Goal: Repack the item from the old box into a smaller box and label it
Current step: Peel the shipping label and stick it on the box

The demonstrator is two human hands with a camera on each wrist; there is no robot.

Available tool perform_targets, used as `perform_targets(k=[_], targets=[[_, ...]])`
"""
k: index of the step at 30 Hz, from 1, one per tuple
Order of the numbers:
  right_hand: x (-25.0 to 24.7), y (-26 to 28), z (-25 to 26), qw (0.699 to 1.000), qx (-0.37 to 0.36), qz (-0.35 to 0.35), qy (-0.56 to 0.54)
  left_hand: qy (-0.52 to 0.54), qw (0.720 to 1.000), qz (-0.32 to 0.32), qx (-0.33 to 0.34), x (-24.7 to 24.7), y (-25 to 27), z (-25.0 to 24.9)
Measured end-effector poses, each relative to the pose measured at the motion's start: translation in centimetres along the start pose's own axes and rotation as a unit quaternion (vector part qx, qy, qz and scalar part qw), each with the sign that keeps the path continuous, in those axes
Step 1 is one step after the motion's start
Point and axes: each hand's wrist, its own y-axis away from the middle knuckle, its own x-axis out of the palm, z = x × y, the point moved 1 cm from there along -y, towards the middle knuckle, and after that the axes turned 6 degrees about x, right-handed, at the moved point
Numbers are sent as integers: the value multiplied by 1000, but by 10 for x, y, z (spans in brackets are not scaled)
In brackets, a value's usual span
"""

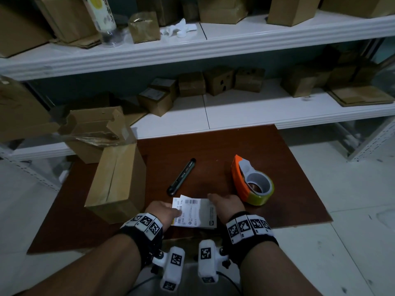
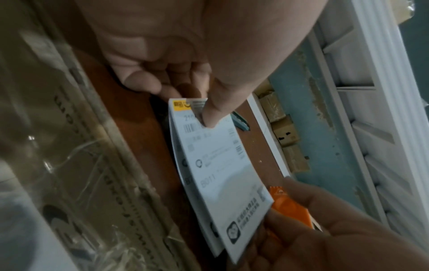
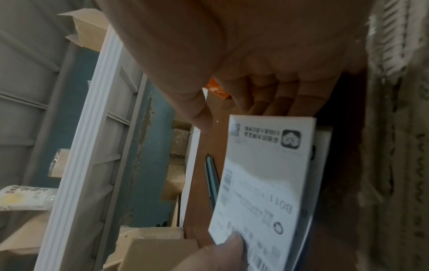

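Note:
A small stack of white shipping labels (image 1: 196,212) with barcodes is held just above the near edge of the brown board (image 1: 213,144). My left hand (image 1: 176,211) pinches the stack's left end, thumb on top of the labels (image 2: 220,165) and fingers beneath. My right hand (image 1: 214,199) holds the right end, its fingers curled under the labels (image 3: 267,174) and its thumb lifted beside the edge. A taped, closed cardboard box (image 1: 117,184) lies on the board left of my hands. Behind it stands an open box (image 1: 94,129) with raised flaps.
A dark utility knife (image 1: 181,176) lies mid-board beyond the labels. An orange tape dispenser (image 1: 250,182) sits right of my right hand. White shelves (image 1: 235,107) behind the board carry several small cardboard boxes. Pale floor surrounds the board.

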Motion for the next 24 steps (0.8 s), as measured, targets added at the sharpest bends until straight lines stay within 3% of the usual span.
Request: perform_targets(k=[4, 7, 12, 15, 20, 24], targets=[[0, 9, 0, 998, -36, 33, 30, 0, 1000, -14, 15, 1, 4, -3], [1, 10, 0, 998, -54, 20, 26, -4, 999, -34, 42, 0, 8, -4], [1, 10, 1, 994, -110, 1, 11, 82, 992, -47, 87, -6, 12, -7], [8, 9, 1, 992, -121, 27, -26, 50, 989, -46, 129, -11, 15, -8], [10, 15, 11, 982, -74, 142, -104, 161, 977, -19, 135, -17, 22, -13], [10, 19, 16, 957, 10, 234, -172, 119, 966, -1, 228, -29, 34, -30]])
